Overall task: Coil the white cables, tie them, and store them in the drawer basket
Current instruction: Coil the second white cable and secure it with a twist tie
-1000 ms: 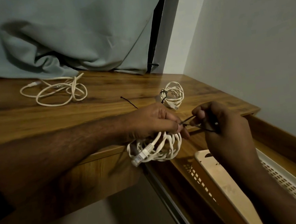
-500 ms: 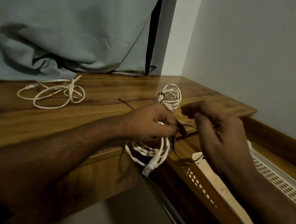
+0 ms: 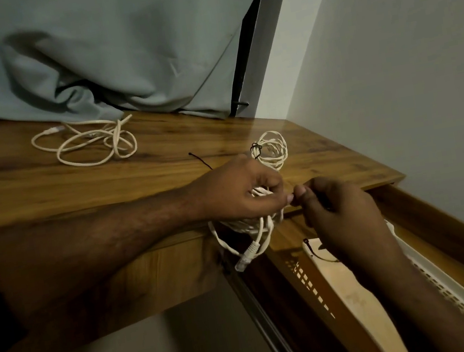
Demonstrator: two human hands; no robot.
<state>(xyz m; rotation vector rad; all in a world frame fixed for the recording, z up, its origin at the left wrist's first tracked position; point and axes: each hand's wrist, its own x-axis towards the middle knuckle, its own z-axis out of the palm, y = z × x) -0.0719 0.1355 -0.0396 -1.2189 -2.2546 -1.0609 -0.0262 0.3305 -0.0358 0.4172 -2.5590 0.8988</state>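
The left hand [image 3: 239, 190] grips the coiled white cable [image 3: 250, 227] beside the right hand [image 3: 341, 213], which pinches the black tie [image 3: 316, 253] — if either grip slackens, the coil likely springs loose above the basket [image 3: 440, 286].

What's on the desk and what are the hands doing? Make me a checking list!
Surface: wooden desk, its drawer pulled open.
Job's things: held coil, partly hidden by the left hand; tied coil and loose cable on desk; white basket in drawer.
Clutter: spare black tie on desk.
Grippers: left hand grips held coil; right hand pinches black tie.
Cables: one tied, one in hand, one uncoiled.
Surroundings: grey curtain, white wall.
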